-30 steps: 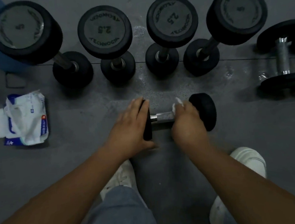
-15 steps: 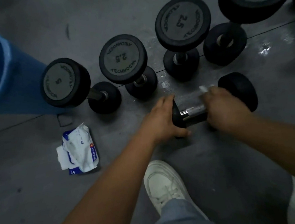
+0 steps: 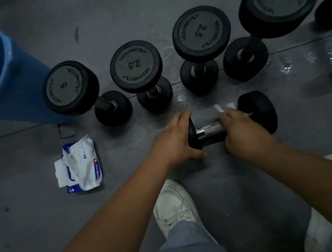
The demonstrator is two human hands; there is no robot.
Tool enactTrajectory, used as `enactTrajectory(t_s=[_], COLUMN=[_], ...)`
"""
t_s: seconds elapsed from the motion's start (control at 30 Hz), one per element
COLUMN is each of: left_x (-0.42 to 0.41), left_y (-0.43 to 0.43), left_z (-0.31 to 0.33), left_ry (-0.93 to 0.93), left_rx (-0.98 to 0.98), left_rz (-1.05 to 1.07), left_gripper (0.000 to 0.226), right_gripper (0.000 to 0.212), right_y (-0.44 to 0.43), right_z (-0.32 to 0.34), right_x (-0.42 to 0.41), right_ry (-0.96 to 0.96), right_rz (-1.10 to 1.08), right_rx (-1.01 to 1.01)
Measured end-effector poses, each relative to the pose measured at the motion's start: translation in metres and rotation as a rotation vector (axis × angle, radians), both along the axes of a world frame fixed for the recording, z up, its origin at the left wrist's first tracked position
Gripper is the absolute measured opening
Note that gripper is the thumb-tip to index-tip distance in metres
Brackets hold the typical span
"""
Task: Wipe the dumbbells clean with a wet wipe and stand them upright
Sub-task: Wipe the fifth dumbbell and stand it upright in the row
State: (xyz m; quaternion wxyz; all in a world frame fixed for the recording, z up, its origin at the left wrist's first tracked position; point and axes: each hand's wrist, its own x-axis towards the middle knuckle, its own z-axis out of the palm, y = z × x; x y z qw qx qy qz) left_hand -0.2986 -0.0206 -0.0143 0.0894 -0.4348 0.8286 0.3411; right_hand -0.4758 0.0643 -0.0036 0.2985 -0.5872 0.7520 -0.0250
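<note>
floor point(image 3: 40, 225): dark grey, matte | seam point(image 3: 12, 134): thin dark line crossing left to right | wet patch point(image 3: 303, 63): glossy sheen — far right | blue bin point(image 3: 2, 79): upper left, on the floor | light: dim

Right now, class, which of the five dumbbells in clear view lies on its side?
The dumbbell gripped by the left hand, its chrome handle lying level under the right hand and wet wipe. The other four stand on end.
</note>
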Motion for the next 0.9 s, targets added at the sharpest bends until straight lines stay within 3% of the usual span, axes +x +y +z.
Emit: enactTrajectory(t_s=[0.13,0.27,0.37,0.5,0.63,0.73,0.8,0.9], left_x=[0.003,0.012,0.020,0.027,0.031,0.032,0.032,0.031], left_y=[0.018,0.039,0.052,0.073,0.096,0.105,0.105,0.108], left_z=[0.004,0.005,0.008,0.017,0.020,0.022,0.023,0.024], left_ry=[0.025,0.034,0.074,0.087,0.111,0.142,0.172,0.119], left_rx=[-0.047,-0.111,-0.105,-0.149,-0.239,-0.293,-0.292,-0.228], left_rz=[-0.012,-0.022,-0.018,-0.034,-0.013,-0.013,-0.002,0.000], left_gripper=[0.122,0.113,0.102,0.093,0.086,0.082,0.081,0.090], right_gripper=[0.085,0.086,0.085,0.087,0.083,0.086,0.087,0.067], right_y=[0.017,0.029,0.041,0.051,0.069,0.072,0.083,0.097], right_z=[0.003,0.005,0.006,0.011,0.016,0.015,0.016,0.011], right_x=[0.012,0.004,0.013,0.004,0.017,0.001,0.011,0.024], right_ry=[-0.086,-0.054,-0.132,-0.041,-0.079,-0.034,-0.032,-0.166], right_rz=[0.181,0.021,0.260,0.040,0.377,0.125,0.203,0.350], right_rx=[0.024,0.012,-0.007,0.093,0.078,0.121,0.119,0.032])
